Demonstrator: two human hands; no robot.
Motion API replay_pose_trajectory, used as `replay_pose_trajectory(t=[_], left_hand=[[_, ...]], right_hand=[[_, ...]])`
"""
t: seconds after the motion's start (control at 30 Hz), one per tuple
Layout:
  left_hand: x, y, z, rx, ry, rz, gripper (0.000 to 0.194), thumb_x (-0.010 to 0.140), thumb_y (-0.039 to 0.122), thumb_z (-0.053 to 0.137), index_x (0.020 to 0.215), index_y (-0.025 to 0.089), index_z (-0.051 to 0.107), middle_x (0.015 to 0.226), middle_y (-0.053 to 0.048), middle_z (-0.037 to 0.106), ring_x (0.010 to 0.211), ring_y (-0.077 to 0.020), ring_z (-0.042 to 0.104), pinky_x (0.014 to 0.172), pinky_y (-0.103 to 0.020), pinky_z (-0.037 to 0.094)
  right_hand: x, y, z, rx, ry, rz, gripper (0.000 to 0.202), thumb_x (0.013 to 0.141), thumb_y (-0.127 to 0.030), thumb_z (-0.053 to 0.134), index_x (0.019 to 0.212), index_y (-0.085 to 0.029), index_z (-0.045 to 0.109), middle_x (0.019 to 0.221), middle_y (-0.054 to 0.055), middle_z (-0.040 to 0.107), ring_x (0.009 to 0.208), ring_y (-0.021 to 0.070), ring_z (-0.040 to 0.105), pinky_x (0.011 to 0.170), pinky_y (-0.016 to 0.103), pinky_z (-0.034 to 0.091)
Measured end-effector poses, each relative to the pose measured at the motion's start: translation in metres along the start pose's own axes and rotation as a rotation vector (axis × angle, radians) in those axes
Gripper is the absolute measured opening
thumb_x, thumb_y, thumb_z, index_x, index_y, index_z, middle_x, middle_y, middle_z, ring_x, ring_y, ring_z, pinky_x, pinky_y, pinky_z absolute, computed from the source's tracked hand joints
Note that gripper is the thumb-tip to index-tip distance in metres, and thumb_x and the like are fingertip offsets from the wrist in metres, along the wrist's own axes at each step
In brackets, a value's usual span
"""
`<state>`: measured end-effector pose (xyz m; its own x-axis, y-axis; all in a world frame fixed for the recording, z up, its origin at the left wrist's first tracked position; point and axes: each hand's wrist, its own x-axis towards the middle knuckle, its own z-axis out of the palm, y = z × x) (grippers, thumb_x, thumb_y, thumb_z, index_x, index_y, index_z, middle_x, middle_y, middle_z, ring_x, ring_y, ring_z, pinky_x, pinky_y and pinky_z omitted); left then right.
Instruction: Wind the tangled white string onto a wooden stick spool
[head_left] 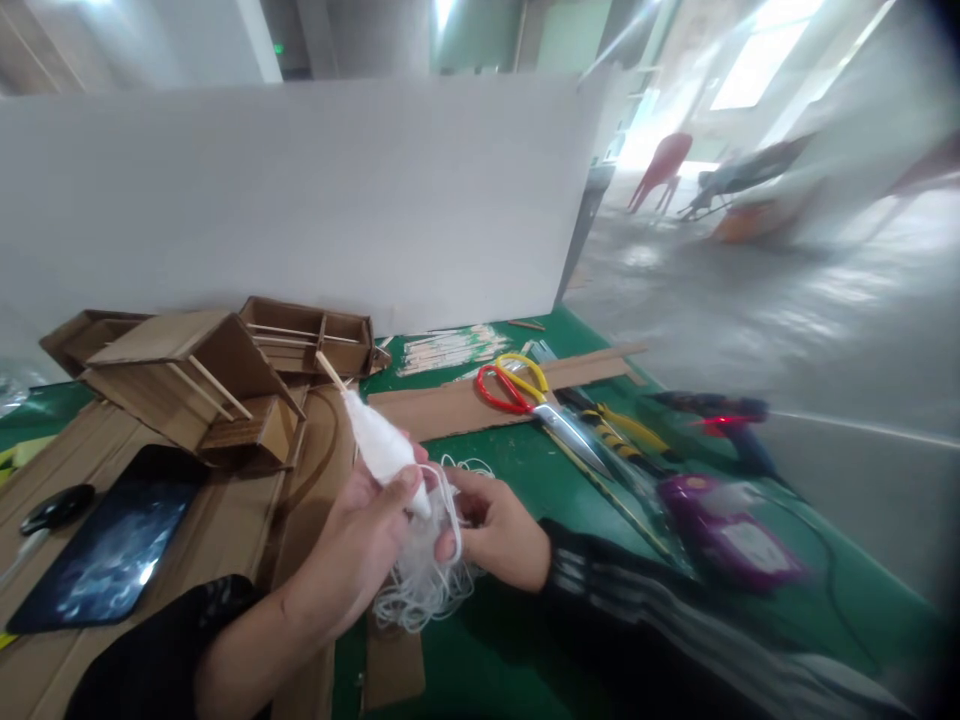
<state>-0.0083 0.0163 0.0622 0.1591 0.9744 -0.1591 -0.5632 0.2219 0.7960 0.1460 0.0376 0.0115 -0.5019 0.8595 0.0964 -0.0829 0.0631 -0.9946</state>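
Here's the left hand (382, 510), curled closed around a white wrapped bundle (381, 440), thumb pressed along its lower side, a wooden stick (330, 371) poking out toward the far left. And right beside it, the right hand (499, 525), fingers bent in, thumb and forefinger closed on white cord (424, 605); the loops spill down between the two hands, above the near part of the green tabletop (517, 650). Whether the hands touch each other, I can't tell.

Over to the far left: an open cardboard box (187, 340) lies tipped, thin wooden rods (206, 388) across its opening and a smaller cardboard box (255, 430) at its lower edge. Behind it, a cardboard tray (349, 330) shows a divider, with more rods running through.

On the right, red-and-yellow-handled scissors (544, 400) lie just beside a cardboard strip (435, 412). Farther right, a purple object (720, 530) carries a pale label (756, 550), too blurred to read.
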Motion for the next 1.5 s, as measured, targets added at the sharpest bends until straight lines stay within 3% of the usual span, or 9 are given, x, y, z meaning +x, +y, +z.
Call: replay_pose_trajectory(t=[0.13,0.3,0.43,0.6,0.73,0.87,1.1,1.3,1.5], left_hand=[[-0.006,-0.011,0.007,-0.08,-0.032,-0.09,0.023,0.083,0.026,0.069,0.1,0.02,0.055,0.086,0.0,0.06,0.065,-0.0069,0.053,0.061,-0.019,0.046],[-0.008,-0.021,0.003,-0.018,-0.015,-0.105,0.028,0.082,0.034,0.071,0.1,0.019,0.055,0.066,0.005,0.05,0.056,-0.004,0.046,0.061,-0.016,0.043],[-0.005,-0.02,0.0,0.016,-0.007,-0.111,0.036,0.083,0.038,0.069,0.11,0.02,0.054,0.077,0.001,0.058,0.071,-0.01,0.057,0.068,-0.021,0.048],[0.003,-0.009,-0.003,-0.021,0.038,-0.013,0.034,0.084,0.034,0.069,0.113,0.026,0.053,0.1,-0.002,0.062,0.09,-0.0146,0.062,0.08,-0.026,0.051],[0.01,-0.003,-0.007,-0.033,0.072,0.101,0.029,0.086,0.035,0.066,0.112,0.029,0.054,0.1,0.001,0.062,0.094,-0.0124,0.061,0.088,-0.027,0.05],[0.01,-0.001,-0.006,-0.072,0.101,0.166,0.029,0.088,0.037,0.063,0.114,0.031,0.051,0.103,0.002,0.062,0.099,-0.0131,0.061,0.094,-0.032,0.049],[0.002,-0.006,-0.001,-0.022,0.026,0.02,0.038,0.087,0.035,0.065,0.119,0.027,0.047,0.1,-0.002,0.065,0.097,-0.0164,0.064,0.09,-0.033,0.051],[-0.001,-0.015,0.0,0.071,0.031,-0.049,0.046,0.079,0.03,0.074,0.117,0.023,0.049,0.076,0.003,0.061,0.061,-0.0069,0.056,0.062,-0.018,0.048],[-0.001,-0.022,-0.004,0.243,0.023,-0.15,0.055,0.08,0.033,0.073,0.126,0.024,0.045,0.1,-0.003,0.062,0.085,-0.0126,0.061,0.073,-0.022,0.051]], right_hand=[[-0.001,0.0,0.006,0.132,0.053,0.021,0.068,0.059,-0.052,0.083,0.113,-0.016,0.062,0.07,-0.002,0.06,0.061,0.0113,0.054,0.063,0.026,0.049],[-0.001,-0.001,0.008,0.142,0.057,0.084,0.068,0.061,-0.044,0.084,0.118,-0.016,0.058,0.067,-0.003,0.058,0.057,0.01,0.051,0.056,0.022,0.047],[-0.001,-0.004,0.001,0.036,0.062,0.064,0.059,0.072,-0.051,0.074,0.116,-0.015,0.06,0.066,-0.002,0.058,0.056,0.0105,0.051,0.053,0.022,0.046],[0.002,-0.01,-0.012,-0.157,0.187,-0.076,0.049,0.085,-0.055,0.057,0.111,-0.014,0.066,0.084,0.005,0.067,0.079,0.0183,0.061,0.074,0.03,0.05],[0.004,-0.013,-0.013,-0.084,0.252,-0.031,0.05,0.079,-0.056,0.064,0.104,-0.013,0.069,0.091,0.008,0.07,0.083,0.0212,0.064,0.074,0.031,0.052],[0.004,-0.014,-0.008,-0.019,0.191,-0.011,0.047,0.078,-0.054,0.066,0.104,-0.016,0.071,0.094,0.007,0.071,0.086,0.0208,0.064,0.078,0.032,0.051],[0.004,-0.009,-0.009,-0.07,0.229,-0.104,0.047,0.077,-0.059,0.065,0.099,-0.019,0.074,0.087,0.005,0.065,0.081,0.0189,0.059,0.075,0.032,0.048],[0.001,-0.007,-0.008,-0.327,0.18,-0.155,0.046,0.072,-0.046,0.075,0.109,-0.018,0.07,0.082,0.002,0.059,0.07,0.0142,0.051,0.063,0.026,0.042],[-0.002,-0.013,-0.004,-0.44,0.182,-0.13,0.028,0.08,-0.036,0.069,0.101,-0.018,0.071,0.078,0.002,0.065,0.068,0.0144,0.055,0.063,0.024,0.042]])
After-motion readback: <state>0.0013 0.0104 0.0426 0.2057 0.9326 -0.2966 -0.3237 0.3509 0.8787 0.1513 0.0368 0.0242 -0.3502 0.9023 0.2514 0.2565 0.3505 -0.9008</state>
